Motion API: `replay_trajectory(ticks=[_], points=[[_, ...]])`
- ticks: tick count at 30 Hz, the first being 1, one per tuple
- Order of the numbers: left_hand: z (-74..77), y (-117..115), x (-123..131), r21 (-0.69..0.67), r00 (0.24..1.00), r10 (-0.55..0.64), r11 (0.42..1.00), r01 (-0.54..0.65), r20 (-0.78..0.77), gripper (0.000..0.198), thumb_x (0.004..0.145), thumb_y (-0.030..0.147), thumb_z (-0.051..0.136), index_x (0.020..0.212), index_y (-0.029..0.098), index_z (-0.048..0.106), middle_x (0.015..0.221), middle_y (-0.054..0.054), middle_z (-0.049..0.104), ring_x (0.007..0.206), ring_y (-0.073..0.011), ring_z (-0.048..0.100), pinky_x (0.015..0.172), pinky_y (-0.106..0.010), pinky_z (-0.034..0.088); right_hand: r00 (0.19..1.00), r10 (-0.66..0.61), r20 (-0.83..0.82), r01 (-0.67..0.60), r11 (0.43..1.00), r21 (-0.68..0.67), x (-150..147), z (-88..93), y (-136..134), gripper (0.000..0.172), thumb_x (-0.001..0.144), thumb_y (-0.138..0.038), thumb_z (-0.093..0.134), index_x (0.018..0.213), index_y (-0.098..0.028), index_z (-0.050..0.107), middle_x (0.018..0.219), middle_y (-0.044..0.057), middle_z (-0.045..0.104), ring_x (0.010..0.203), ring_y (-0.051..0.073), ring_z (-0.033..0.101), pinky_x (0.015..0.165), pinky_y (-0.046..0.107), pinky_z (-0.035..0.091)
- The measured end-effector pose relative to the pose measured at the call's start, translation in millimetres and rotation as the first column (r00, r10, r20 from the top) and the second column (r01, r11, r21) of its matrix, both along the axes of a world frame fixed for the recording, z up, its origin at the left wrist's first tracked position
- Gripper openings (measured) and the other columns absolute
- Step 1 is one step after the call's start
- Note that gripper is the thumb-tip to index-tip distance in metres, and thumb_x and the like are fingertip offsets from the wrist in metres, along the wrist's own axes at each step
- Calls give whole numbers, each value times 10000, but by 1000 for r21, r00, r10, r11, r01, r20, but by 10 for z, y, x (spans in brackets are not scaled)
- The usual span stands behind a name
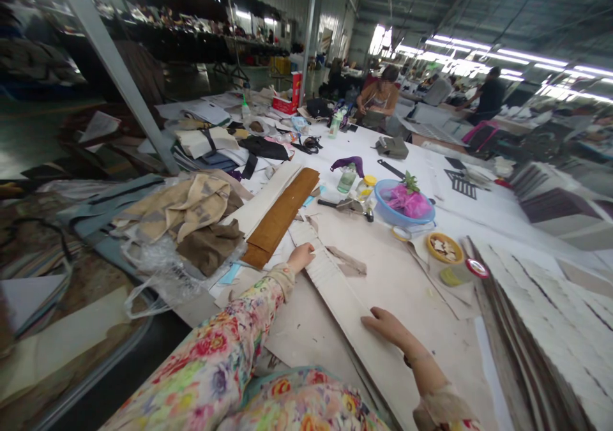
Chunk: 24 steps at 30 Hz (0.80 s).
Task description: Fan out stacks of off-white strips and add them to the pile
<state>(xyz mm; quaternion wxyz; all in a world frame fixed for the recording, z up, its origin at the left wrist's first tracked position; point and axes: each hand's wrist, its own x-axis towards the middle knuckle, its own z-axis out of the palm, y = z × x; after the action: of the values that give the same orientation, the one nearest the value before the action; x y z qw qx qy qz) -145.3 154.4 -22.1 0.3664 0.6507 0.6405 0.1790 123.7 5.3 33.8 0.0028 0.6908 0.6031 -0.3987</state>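
Observation:
A long, pale off-white strip (341,297) lies slantwise on the table in front of me, its near end running out of the bottom of the view. My left hand (301,258) is at the strip's left edge near the far end, fingers curled closed on that edge. My right hand (387,326) rests on the right edge, closer to me, with fingers stretched out and the thumb side partly apart. Left of the strip are a folded brown piece of fabric (282,217) and a white strip (268,200). A small greyish scrap (348,262) lies to its right.
Beyond the hands stand a blue basin (383,210) with a pink bag, a yellow dish (444,248) and a jar (463,272). A tall layered stack (541,316) lines the right. Crumpled cloth (186,204) lies left, near a slanted metal post (115,67). Another person (380,96) sits across.

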Motion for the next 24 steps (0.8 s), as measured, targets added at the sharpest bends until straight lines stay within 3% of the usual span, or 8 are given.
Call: replay_trajectory(ticks=[8, 16, 24], points=[[-6, 2, 27, -17, 994, 8, 1000, -10, -111, 336, 703, 286, 574, 1008, 187, 473, 829, -16, 619, 758, -137, 576, 672, -215, 410, 997, -70, -20, 70, 997, -15, 5, 37, -83, 407, 663, -451, 467, 933, -165, 572, 1022, 118, 617, 930, 237, 554, 798, 339, 402], [191, 76, 64, -48, 969, -31, 999, 19, -246, 326, 632, 284, 628, 916, 149, 543, 1085, -109, 547, 955, -186, 541, 795, -231, 404, 994, -99, -52, 98, 995, -20, 10, 17, -104, 442, 672, -447, 456, 986, -151, 552, 1053, 121, 607, 971, 230, 545, 821, 328, 403], [323, 249, 50, -154, 929, -169, 980, 124, -331, 216, 700, 258, 565, 867, 125, 599, 950, -107, 633, 902, -193, 575, 743, -232, 428, 992, -110, -61, 109, 994, -19, -1, 17, -119, 442, 673, -450, 448, 970, -137, 550, 1049, 130, 607, 982, 233, 542, 815, 322, 407]])
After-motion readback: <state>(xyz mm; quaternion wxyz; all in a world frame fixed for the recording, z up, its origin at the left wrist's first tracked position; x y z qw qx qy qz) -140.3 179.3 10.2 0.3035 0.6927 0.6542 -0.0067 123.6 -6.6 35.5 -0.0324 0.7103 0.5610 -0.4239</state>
